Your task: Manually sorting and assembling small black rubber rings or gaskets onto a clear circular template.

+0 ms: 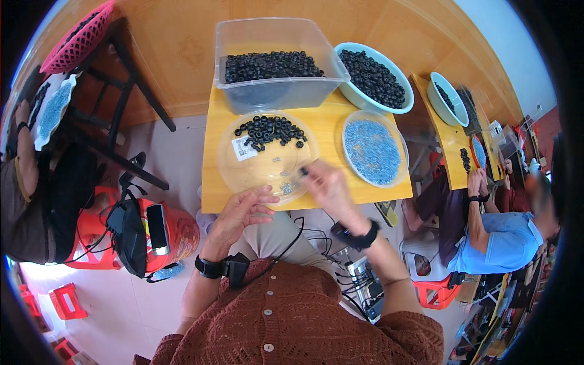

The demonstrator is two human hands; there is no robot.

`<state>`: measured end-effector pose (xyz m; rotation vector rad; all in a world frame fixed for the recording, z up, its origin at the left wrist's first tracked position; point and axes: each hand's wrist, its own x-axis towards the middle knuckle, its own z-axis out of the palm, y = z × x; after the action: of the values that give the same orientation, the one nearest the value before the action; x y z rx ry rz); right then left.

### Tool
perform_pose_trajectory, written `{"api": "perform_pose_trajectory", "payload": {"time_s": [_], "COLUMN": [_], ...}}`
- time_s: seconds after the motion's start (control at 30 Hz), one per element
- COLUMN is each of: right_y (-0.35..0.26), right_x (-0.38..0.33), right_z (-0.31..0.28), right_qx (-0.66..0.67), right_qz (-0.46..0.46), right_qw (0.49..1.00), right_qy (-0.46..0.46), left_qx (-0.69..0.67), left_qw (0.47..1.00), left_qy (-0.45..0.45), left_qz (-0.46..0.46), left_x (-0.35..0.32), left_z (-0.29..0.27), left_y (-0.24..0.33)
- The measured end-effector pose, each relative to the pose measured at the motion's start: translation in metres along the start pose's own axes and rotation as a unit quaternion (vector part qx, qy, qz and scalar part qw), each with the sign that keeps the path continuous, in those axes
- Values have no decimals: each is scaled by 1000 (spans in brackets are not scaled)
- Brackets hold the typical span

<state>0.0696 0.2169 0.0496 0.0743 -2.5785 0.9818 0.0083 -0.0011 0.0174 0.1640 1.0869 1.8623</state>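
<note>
A small black ring-shaped part (304, 171) is pinched between the thumb and fingertips of my right hand (331, 191), above the near right rim of a round see-through tray (234, 173). My left hand (243, 212) is at the tray's near edge, fingers loosely bent and apart, holding nothing that I can see. On the tray's far half lies a heap of black ring-shaped parts (267, 131) beside a white label (244, 148). Several tiny silvery pieces (288, 185) are scattered between my hands. To the right, a round shallow dish (372, 152) holds many small blue-silver pieces.
Behind the tray stand a see-through bin (274, 94) and a pale blue basin (398, 108), both with black parts. A person in blue (502, 243) works at another table on the right; another person (30, 207) sits left. A phone (157, 228) lies on a red stool.
</note>
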Motion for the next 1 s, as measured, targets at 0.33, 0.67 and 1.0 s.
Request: {"api": "perform_pose_trajectory", "payload": {"time_s": [0.33,0.67,1.0], "right_y": [97,28,37], "right_x": [129,49,38], "right_z": [-133,28,56], "right_qx": [124,-64,-49], "right_qz": [117,24,10], "right_qw": [948,997,998], "right_qy": [270,-42,-42], "left_qx": [48,44,58], "left_qw": [996,996,993], "left_qy": [76,76,94], "left_qz": [-2,-11,28], "left_x": [3,5,13], "left_z": [-9,-14,-10], "left_y": [-6,-5,-1]}}
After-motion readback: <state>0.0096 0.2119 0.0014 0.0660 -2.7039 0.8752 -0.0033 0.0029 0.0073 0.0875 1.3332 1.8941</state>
